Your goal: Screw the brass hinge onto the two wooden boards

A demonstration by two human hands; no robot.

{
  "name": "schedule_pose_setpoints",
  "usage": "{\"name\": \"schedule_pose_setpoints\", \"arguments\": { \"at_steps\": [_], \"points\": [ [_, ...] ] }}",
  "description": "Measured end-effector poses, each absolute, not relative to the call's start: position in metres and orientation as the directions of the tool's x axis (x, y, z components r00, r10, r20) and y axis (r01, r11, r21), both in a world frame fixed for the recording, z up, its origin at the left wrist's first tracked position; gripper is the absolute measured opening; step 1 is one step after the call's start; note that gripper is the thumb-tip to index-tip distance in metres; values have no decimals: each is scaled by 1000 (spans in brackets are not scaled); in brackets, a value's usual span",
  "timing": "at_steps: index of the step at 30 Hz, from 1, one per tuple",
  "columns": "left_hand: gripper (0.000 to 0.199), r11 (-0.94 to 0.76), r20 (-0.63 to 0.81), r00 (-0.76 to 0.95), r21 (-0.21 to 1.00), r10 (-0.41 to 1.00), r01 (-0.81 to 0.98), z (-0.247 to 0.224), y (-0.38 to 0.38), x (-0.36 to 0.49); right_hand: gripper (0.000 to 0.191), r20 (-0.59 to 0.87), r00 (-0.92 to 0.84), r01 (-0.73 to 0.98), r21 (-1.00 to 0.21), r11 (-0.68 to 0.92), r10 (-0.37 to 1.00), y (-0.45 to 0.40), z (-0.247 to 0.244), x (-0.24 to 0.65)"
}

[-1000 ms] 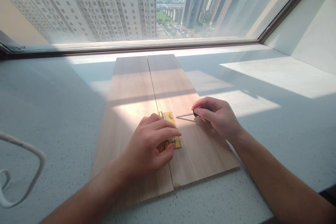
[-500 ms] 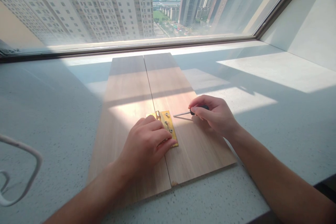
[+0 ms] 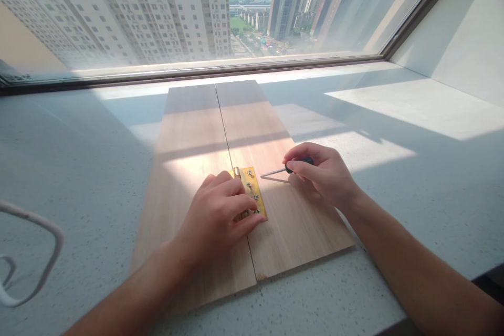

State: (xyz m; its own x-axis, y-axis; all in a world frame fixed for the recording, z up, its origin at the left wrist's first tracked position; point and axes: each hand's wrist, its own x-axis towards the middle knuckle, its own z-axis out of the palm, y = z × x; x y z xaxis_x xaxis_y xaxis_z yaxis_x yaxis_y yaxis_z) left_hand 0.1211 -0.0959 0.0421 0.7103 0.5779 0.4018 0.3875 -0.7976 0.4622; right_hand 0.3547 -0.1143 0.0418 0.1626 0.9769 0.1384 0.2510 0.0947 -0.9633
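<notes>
Over the joint between two wood-look boards, the left one [image 3: 189,136] and the right one [image 3: 252,121], lies a brass hinge [image 3: 254,190]. Several small screws stand in its right leaf. My left hand [image 3: 218,205] covers the left leaf with curled fingers and holds the hinge against the boards. A screw [image 3: 258,212] shows between its thumb and index finger, which are slightly apart. My right hand [image 3: 321,168] grips the dark handle of a screwdriver [image 3: 275,171]. Its metal tip points left, just beside the hinge's right edge, touching none of the screws.
The boards lie on a pale speckled sill [image 3: 394,194] crossed by sun patches and shadows. Behind them stands a window with a dark frame [image 3: 244,70]. A white curved rod [image 3: 51,231] enters at the left edge. The right board's near corner is chipped.
My left thumb and index finger have parted slightly, uncovering the lowest screw on the hinge. My right hand and the screwdriver have barely moved.
</notes>
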Motion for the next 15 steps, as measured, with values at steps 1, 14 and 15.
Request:
{"name": "schedule_pose_setpoints", "arguments": {
  "at_steps": [1, 14, 15],
  "points": [
    [18, -802, 395, 721, 458, 570, 383, 42, -96, 122, 7, 137, 164, 244, -965, 95, 977, -114, 41, 355],
    [24, -682, 380, 635, 653, 672, 331, 53, -97, 117, 14, 34, 288, -58, -997, 53, 957, -111, 43, 357],
    [27, -644, 386, 579, 684, 718, 342, 56, -93, 113, 13, 35, 295, -36, -998, 48, 955, -111, 42, 357]
  ]
}}
